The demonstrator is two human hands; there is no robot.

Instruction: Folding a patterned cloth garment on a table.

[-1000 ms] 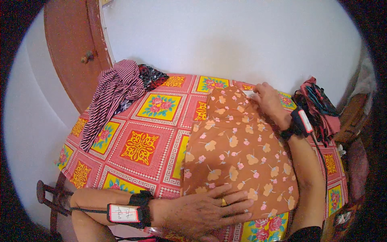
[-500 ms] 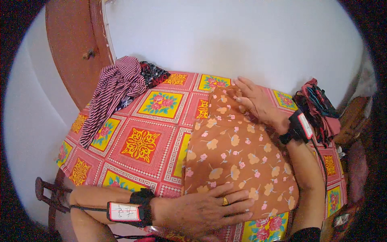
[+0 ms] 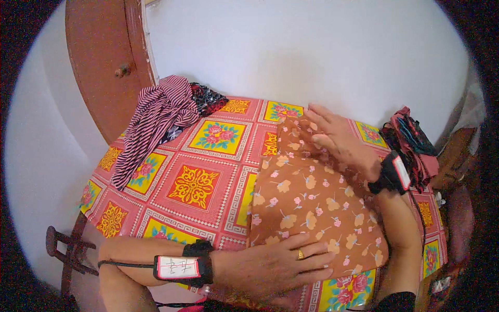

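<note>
A brown cloth printed with cream and pink flowers lies flat in front of me, its kind of garment not plain. My left hand, with a gold ring, rests palm down on its near edge, fingers stretched out. On the cloth's far right part lies my right hand, open, the fingers reaching toward the far edge. Neither hand grips the cloth; part of it is hidden under each. Both wrists wear black straps with a white label.
A red and yellow patterned tablecloth covers the table. At the far left lies a heap with a pink-and-black striped garment and dark patterned cloth. Folded clothes are stacked at the far right. Behind are a white wall and a brown door.
The whole view has shifted, so the scene sits a little farther right in the picture. Both hands stay spread on the brown cloth, with hardly any movement against it.
</note>
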